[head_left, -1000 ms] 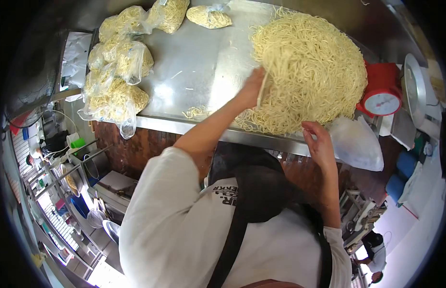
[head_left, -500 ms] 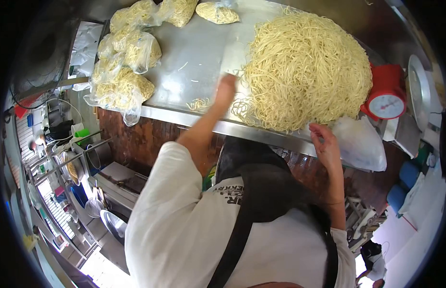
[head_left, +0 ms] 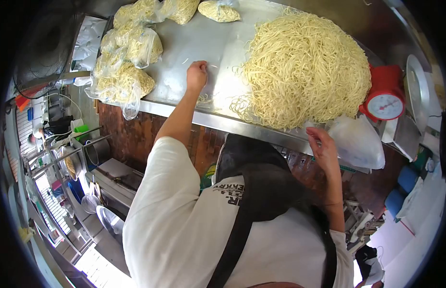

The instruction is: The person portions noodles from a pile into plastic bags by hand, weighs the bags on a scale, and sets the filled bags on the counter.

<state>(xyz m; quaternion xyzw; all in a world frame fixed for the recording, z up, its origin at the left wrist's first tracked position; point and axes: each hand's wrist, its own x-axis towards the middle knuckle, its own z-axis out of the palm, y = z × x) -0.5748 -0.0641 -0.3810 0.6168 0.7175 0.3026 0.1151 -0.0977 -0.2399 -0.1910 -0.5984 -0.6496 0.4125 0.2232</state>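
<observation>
My left hand (head_left: 197, 77) is over the steel worktop (head_left: 182, 43), between the bagged noodles and the big noodle pile. Its fingers are curled closed, and whatever may be in them is hidden. A few loose strands of noodle (head_left: 204, 99) lie beside my left wrist. Just off the front edge of the worktop is my right hand (head_left: 322, 150), its fingers loosely bent and apart with nothing in them. It is close to a clear plastic bag (head_left: 359, 141) and to the near side of the large heap of yellow noodles (head_left: 307, 67).
Several tied bags of noodles (head_left: 129, 79) crowd the left end of the worktop, and another bag (head_left: 219, 10) lies at the back. A red dial scale (head_left: 385, 98) with a metal pan (head_left: 417, 86) stands at the right. A fan (head_left: 38, 62) is at the far left.
My left hand has moved left, away from the noodle heap, across the steel surface. My right hand has stayed near the front edge, almost still.
</observation>
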